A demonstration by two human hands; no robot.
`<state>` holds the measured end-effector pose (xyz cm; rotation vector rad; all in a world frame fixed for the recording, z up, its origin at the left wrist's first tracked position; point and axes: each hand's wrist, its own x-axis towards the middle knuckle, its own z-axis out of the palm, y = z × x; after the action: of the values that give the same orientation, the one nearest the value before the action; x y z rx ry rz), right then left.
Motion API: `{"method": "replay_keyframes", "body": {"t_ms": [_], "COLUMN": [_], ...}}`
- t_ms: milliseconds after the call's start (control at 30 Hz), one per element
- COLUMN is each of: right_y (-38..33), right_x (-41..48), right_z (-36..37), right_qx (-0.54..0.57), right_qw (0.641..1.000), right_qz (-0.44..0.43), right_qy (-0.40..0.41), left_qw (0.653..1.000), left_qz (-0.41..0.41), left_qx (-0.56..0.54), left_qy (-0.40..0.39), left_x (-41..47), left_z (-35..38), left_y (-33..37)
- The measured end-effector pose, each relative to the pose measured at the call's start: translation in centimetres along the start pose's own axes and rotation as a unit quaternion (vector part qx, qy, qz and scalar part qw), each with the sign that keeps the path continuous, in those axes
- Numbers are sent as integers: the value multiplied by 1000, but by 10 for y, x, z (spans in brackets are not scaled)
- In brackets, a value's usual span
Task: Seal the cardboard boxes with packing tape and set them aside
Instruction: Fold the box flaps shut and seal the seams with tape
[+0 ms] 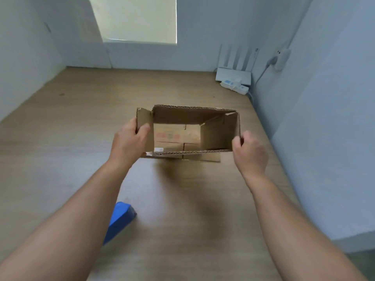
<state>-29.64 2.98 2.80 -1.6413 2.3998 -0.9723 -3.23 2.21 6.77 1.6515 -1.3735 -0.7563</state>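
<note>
A small brown cardboard box (pixel 192 116) is held above the wooden table, its open top facing me and its flaps standing up. The folded bottom flaps show inside. My left hand (pixel 129 142) grips the left flap, thumb on the inner face. My right hand (pixel 250 153) pinches the right wall's edge. A blue object (pixel 120 220) lies on the table near my left forearm; what it is cannot be told, and no tape roll is visible.
The wooden table (pixel 81 118) is walled in on the left, back and right. A white router (pixel 233 75) and a power strip (pixel 235 86) sit in the back right corner, with a cable running to a wall socket (pixel 281 57).
</note>
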Motion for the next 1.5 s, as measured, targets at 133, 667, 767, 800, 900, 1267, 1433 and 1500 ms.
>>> {"method": "replay_keyframes", "body": {"t_ms": [133, 667, 767, 800, 900, 1267, 1433, 1500], "right_y": [-11, 7, 8, 8, 3, 13, 10, 12], "right_x": [-8, -47, -42, -41, -34, -29, -28, -29], "right_z": [-48, -68, -68, -66, -60, -23, -19, -22], "right_qx": [37, 149, 178, 189, 165, 150, 257, 309], "right_qw": [997, 944, 931, 935, 963, 969, 941, 904], "right_qz": [-70, -116, -81, -73, -69, -10, 110, 177], "right_qy": [22, -272, -309, -292, -200, -194, -189, -237], "left_qw": [995, 996, 983, 983, 988, 992, 967, 943], "left_qz": [-3, -14, -1, 12, 42, -49, -171, -225], "left_qx": [102, -62, -5, 18, 57, -23, -129, -190], "left_qy": [17, -66, -181, -184, -138, -113, -137, -153], "left_x": [-34, -105, -105, -102, -87, -55, -50, -53], "left_z": [-9, -5, -12, -12, -6, 17, 28, 29], "left_y": [20, 10, -9, -15, -30, -37, -34, -36]}}
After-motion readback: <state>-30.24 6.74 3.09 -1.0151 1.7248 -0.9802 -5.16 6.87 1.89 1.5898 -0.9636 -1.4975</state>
